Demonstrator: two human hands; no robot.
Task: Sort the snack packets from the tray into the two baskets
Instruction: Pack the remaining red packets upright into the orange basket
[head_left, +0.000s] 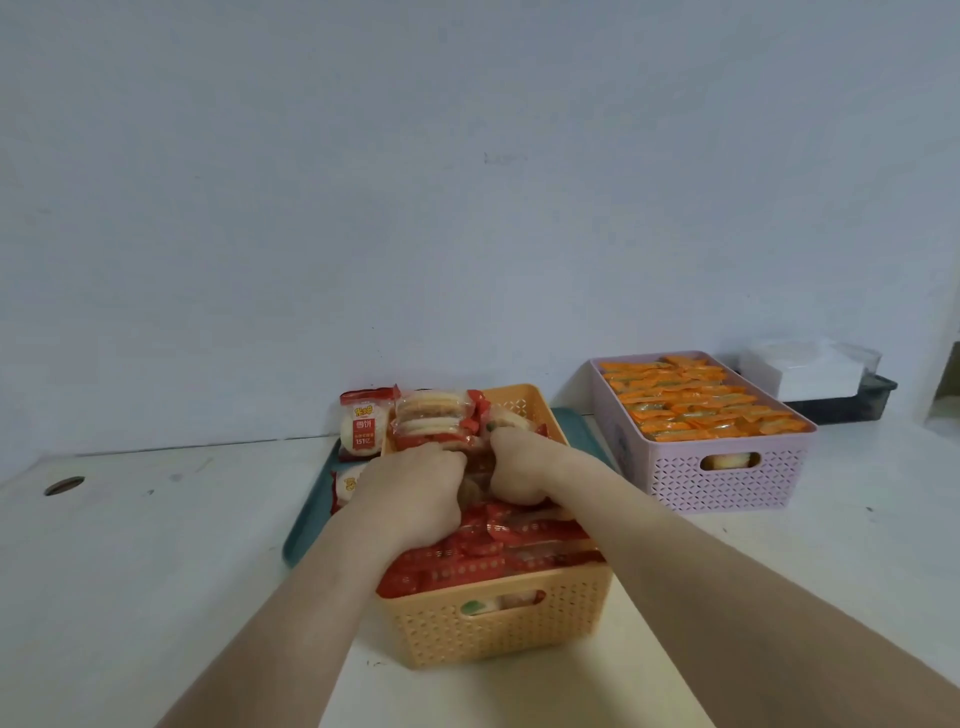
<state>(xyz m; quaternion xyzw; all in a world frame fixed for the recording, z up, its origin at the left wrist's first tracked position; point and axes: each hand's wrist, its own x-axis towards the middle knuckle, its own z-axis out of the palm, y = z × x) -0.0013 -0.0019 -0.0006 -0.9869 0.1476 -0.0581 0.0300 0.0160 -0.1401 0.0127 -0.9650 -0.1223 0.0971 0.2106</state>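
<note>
An orange basket (498, 623) stands in front of me on a teal tray (304, 535), packed with red snack packets (519, 540). My left hand (415, 493) and my right hand (519, 467) are both down among the packets in the basket's middle, fingers curled around them. A few red packets (436, 421) stand upright at the basket's far end. Two more red-and-white packets (362, 426) lie on the tray to the basket's left. A pink basket (727, 478) to the right is full of orange packets (701, 400).
White tabletop all around, with a round cable hole (64, 485) at the left. A dark tray with a white box (810, 374) sits behind the pink basket. A plain wall stands close behind everything.
</note>
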